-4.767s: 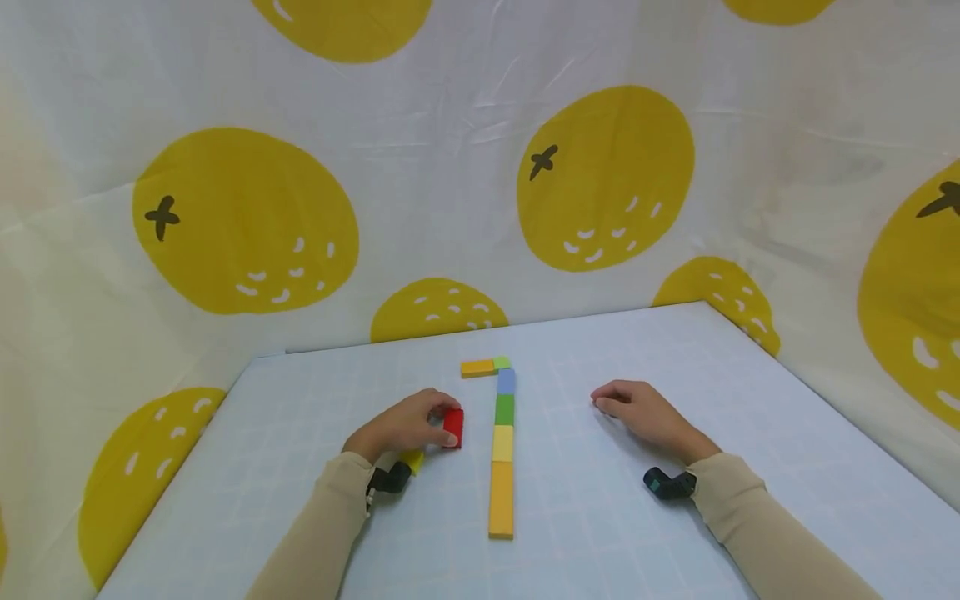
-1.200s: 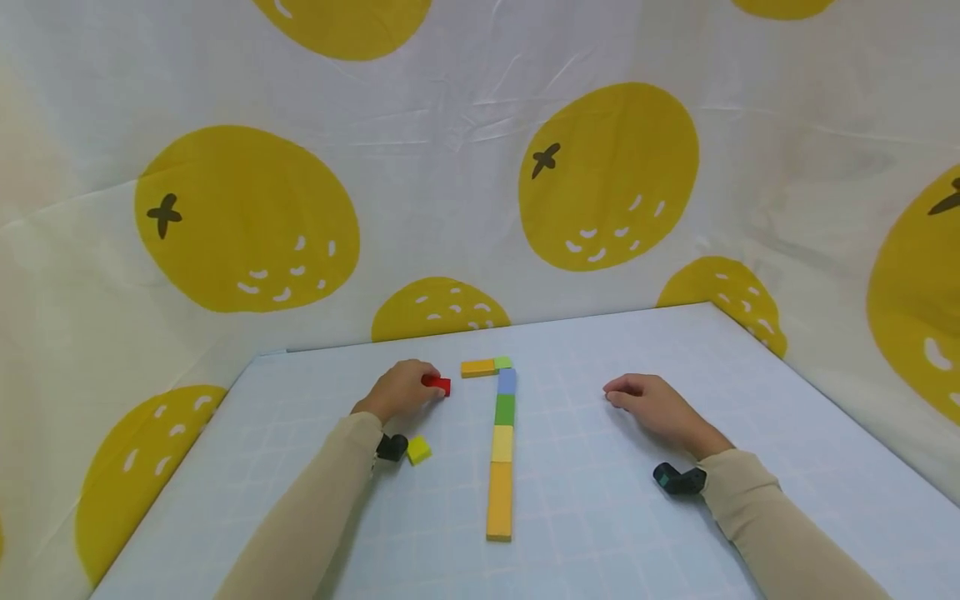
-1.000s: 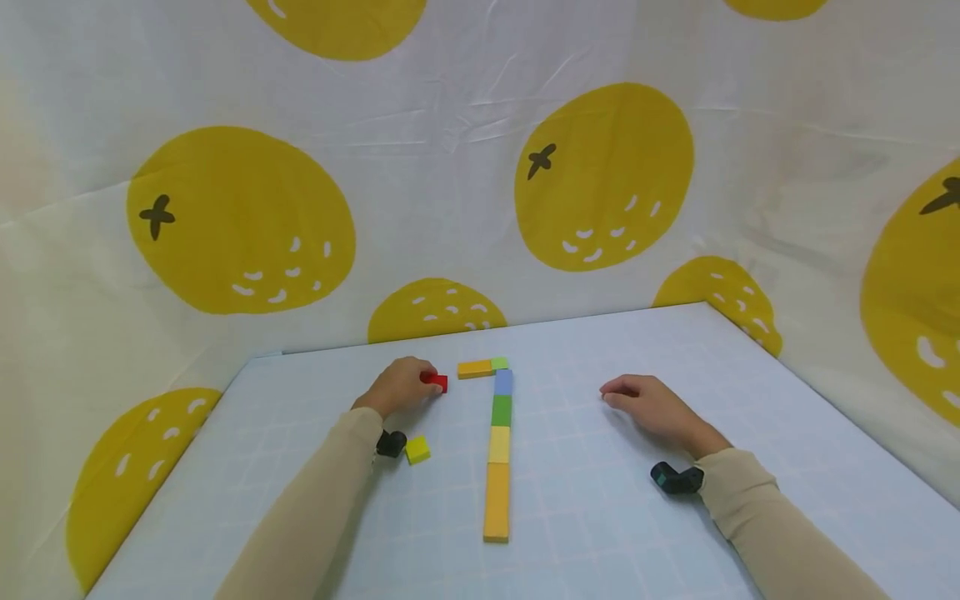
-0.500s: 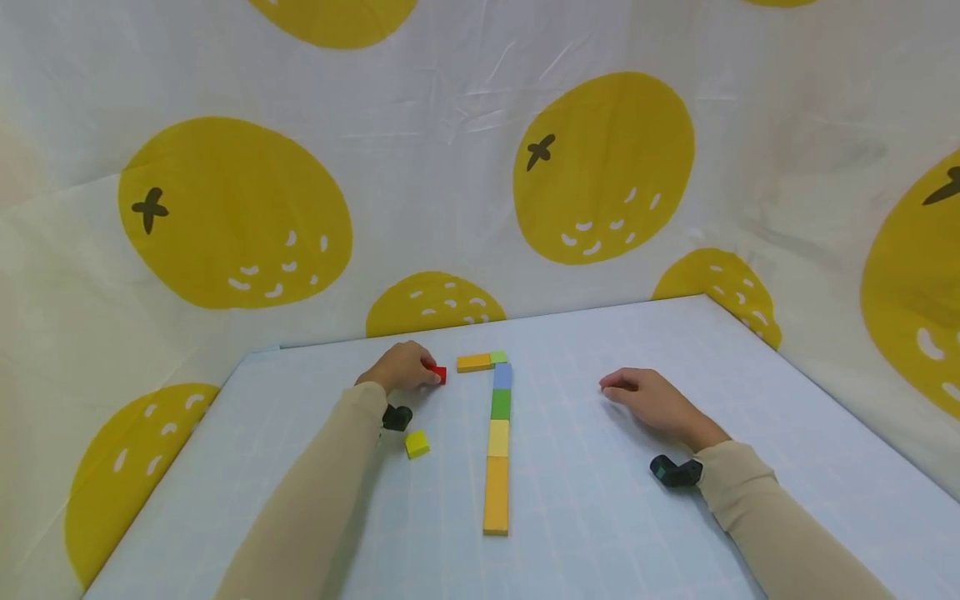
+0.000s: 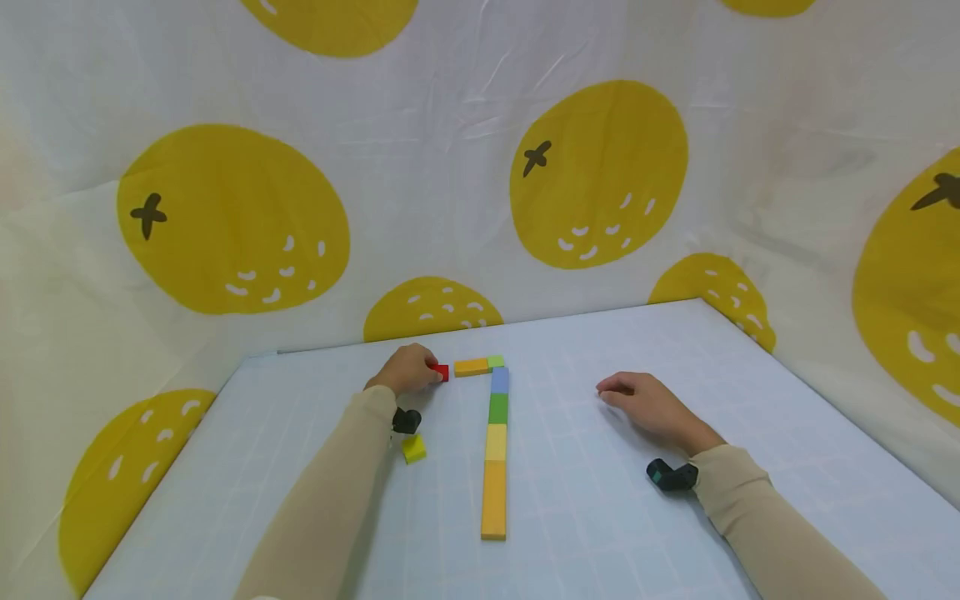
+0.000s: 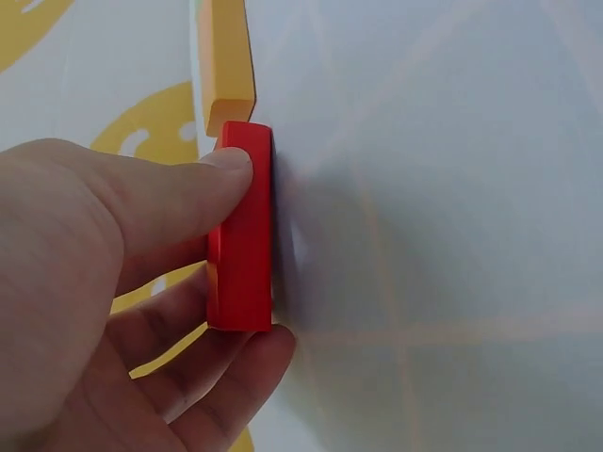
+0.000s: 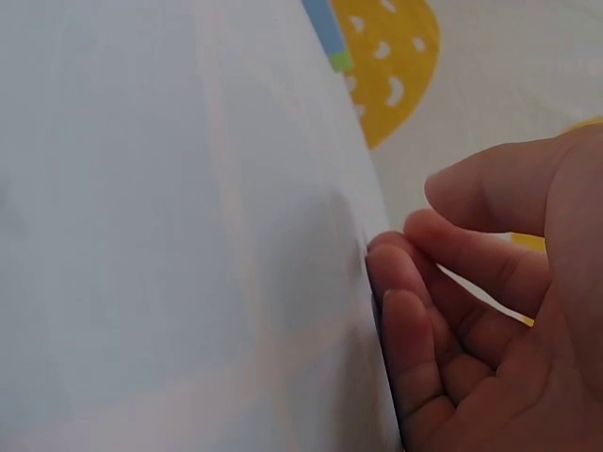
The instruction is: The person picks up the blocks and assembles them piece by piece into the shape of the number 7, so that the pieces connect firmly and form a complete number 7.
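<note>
My left hand (image 5: 408,369) pinches a red block (image 6: 247,231) between thumb and fingers, low over or on the table. One end of it points at an orange block (image 5: 471,367), with a narrow gap between them in the head view. A light green block (image 5: 496,362) adjoins that orange block. From there a line runs towards me: a blue block (image 5: 500,380), a green block (image 5: 498,408), a pale yellow block (image 5: 496,442) and a long orange block (image 5: 493,500). My right hand (image 5: 651,408) rests on the table, fingers loosely bent, holding nothing.
A small bright yellow block (image 5: 413,449) lies apart, left of the line and near my left wrist. The table (image 5: 585,533) has a pale checked cover. Behind it hangs a white curtain (image 5: 427,200) printed with big yellow fruit.
My left hand has carried the red block to the far side and turned it crosswise, bringing it towards the far orange block. The bright yellow block is uncovered. My right hand has hardly moved.
</note>
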The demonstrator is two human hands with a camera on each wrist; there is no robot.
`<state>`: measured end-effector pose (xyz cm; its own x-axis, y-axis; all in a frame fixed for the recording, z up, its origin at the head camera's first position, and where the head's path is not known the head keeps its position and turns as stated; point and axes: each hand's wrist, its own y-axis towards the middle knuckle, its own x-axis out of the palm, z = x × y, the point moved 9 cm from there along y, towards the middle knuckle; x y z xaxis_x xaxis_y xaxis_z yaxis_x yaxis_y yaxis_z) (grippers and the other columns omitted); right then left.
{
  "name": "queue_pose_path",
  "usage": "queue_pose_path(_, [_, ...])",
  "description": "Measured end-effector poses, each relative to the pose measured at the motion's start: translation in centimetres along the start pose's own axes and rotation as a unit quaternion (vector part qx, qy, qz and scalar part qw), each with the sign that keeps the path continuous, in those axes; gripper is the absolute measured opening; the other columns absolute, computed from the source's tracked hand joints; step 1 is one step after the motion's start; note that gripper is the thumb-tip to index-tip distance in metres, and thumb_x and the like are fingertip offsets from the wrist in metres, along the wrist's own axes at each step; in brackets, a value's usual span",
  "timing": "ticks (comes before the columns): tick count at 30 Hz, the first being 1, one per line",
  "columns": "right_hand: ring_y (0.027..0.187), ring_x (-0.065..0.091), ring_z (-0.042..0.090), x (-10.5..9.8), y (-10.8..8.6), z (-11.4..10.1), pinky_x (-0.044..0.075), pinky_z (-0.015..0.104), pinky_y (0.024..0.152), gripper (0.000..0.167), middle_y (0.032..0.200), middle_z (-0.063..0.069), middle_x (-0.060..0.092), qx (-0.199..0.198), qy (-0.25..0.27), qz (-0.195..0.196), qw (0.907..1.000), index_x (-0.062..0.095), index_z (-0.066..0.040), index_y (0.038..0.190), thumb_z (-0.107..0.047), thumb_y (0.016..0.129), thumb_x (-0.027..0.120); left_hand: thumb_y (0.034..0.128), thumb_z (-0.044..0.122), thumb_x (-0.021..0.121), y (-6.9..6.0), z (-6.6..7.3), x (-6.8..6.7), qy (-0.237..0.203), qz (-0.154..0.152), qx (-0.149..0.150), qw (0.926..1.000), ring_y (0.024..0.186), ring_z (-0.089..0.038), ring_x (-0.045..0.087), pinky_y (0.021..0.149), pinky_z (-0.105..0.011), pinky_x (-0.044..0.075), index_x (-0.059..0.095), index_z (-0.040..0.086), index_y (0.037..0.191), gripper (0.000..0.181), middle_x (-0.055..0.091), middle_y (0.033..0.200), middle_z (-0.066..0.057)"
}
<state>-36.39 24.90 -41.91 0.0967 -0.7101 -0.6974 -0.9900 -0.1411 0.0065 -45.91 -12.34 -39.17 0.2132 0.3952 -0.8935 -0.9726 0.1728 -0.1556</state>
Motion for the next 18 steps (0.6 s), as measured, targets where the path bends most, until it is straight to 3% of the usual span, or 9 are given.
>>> queue_pose_path(5, [0.118, 0.052, 0.031, -0.24, 0.11, 0.0, 0.04, 0.054, 0.105, 0.029, 0.127, 0.009, 0.063, 0.0, 0.0, 0.005, 1.0, 0.068, -0.012, 0.122, -0.03, 0.101, 0.06, 0.0933, 0.021, 0.072, -0.07, 0.75, -0.38, 0.004, 0.01, 0.001, 0.9999, 0.102, -0.029, 0.055, 0.097, -0.046, 0.048, 0.07, 0.003, 0.119, 0.031, 0.066, 0.112, -0.011])
queue_pose_path(10, [0.117, 0.053, 0.03, 0.09, 0.06, 0.21, 0.041, 0.053, 0.104, 0.029, 0.126, 0.008, 0.063, 0.004, 0.004, 0.0, 1.0, 0.068, -0.013, 0.122, -0.032, 0.101, 0.061, 0.0931, 0.022, 0.073, 0.15, 0.48, 0.2, 0.003, 0.0, -0.007, 1.0, 0.103, -0.029, 0.056, 0.099, -0.046, 0.048, 0.07, 0.004, 0.122, 0.034, 0.067, 0.114, -0.01])
queue_pose_path(18, [0.116, 0.053, 0.029, -0.01, -0.07, -0.1, 0.042, 0.053, 0.103, 0.03, 0.126, 0.008, 0.063, -0.001, -0.002, 0.003, 1.0, 0.068, -0.012, 0.122, -0.032, 0.101, 0.06, 0.093, 0.022, 0.074, 0.33, 0.6, 0.32, -0.007, 0.01, -0.022, 0.9997, 0.102, -0.029, 0.056, 0.098, -0.046, 0.048, 0.071, 0.005, 0.12, 0.032, 0.067, 0.11, -0.009])
